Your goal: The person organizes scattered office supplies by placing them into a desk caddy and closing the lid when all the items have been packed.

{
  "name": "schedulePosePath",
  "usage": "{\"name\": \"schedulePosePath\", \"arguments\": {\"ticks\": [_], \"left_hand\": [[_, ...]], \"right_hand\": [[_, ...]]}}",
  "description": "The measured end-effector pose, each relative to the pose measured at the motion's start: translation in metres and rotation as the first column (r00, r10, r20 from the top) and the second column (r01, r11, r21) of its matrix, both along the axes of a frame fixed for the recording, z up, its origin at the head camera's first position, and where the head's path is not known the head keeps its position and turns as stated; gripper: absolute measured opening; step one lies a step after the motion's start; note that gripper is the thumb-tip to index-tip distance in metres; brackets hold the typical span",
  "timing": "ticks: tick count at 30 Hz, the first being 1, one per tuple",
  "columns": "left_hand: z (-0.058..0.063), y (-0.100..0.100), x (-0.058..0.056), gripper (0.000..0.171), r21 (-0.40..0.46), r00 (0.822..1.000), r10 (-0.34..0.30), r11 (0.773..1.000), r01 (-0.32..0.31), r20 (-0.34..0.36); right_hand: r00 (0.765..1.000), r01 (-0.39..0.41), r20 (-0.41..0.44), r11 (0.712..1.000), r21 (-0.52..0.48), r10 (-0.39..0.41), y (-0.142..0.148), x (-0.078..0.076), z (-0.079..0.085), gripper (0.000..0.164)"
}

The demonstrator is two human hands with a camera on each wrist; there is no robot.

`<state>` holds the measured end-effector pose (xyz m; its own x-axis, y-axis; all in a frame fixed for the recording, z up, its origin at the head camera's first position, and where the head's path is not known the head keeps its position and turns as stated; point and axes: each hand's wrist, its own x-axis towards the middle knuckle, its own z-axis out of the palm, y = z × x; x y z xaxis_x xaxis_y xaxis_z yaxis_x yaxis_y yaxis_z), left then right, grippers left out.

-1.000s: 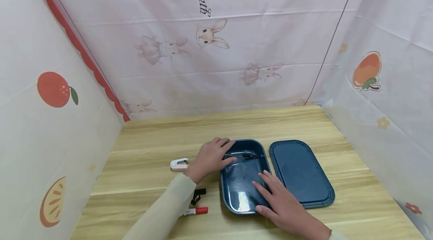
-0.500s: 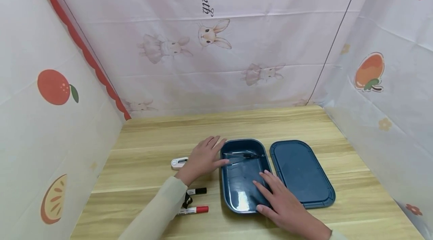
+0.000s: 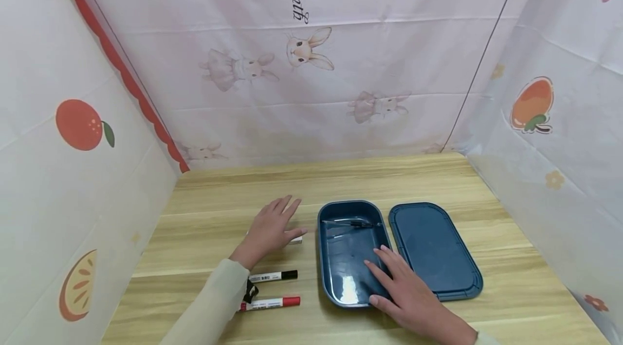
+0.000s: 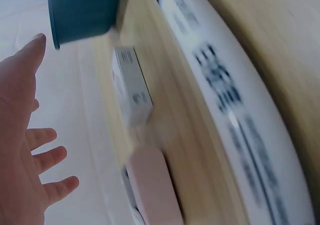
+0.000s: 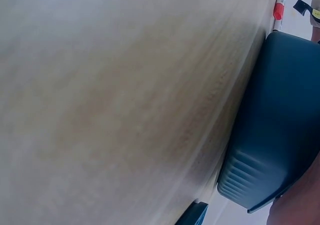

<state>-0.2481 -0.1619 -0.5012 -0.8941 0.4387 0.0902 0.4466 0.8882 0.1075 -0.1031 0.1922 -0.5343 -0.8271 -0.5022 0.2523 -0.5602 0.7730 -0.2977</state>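
While the right hand (image 3: 406,295) stays where it was, fingers spread over the right rim of a dark blue, round-cornered plastic container (image 3: 343,266), the left hand (image 3: 266,230) has moved away. A second ago it lies across the container's left edge; now it hovers well clear of it, above the wood-grained table (image 3: 224,188). Its fingers are loosely extended and parted, and it has hold of nothing. The right hand is likewise relaxed and holds nothing; whether it presses on the container, I cannot tell.

A slim black pen with a clear barrel (image 3: 357,224) lies inside the container, crosswise near the far end, just as before. This suggests that the left hand is through with the pen and that its work now lies among the loose things. Nearest to it are a small white printed carton (image 4: 132,82) and a pale pink and white stapler (image 4: 156,187), which the hand largely hides in the head view. With the sleeve shifted, more shows of a white marker with a black cap (image 3: 272,276) and a white marker with a red cap (image 3: 271,303). Beside the container, the flat dark blue lid (image 3: 435,250) remains off.
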Motion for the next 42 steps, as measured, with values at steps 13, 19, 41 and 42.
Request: {"name": "schedulePosePath", "arguments": {"ticks": [13,19,41,42], "left_hand": [[-0.009,-0.045,0.004,0.078,0.070,0.999,0.045,0.997,-0.046,0.004],[-0.007,-0.055,0.008,0.076,0.104,0.998,0.059,0.993,-0.061,0.018],[-0.032,-0.108,0.026,0.067,0.186,0.994,0.094,0.977,-0.102,0.055],[-0.032,-0.108,0.027,0.065,0.186,0.994,0.093,0.977,-0.101,0.054]], "right_hand": [[1.000,-0.004,-0.005,1.000,-0.002,0.004,0.001,0.000,0.000,0.063],[1.000,0.012,0.011,1.000,0.009,-0.012,0.001,0.000,0.001,0.062],[0.995,0.026,0.093,1.000,-0.002,-0.026,-0.002,0.001,0.001,0.063],[0.995,0.027,0.094,1.000,-0.002,-0.027,-0.002,0.001,0.001,0.063]]}}
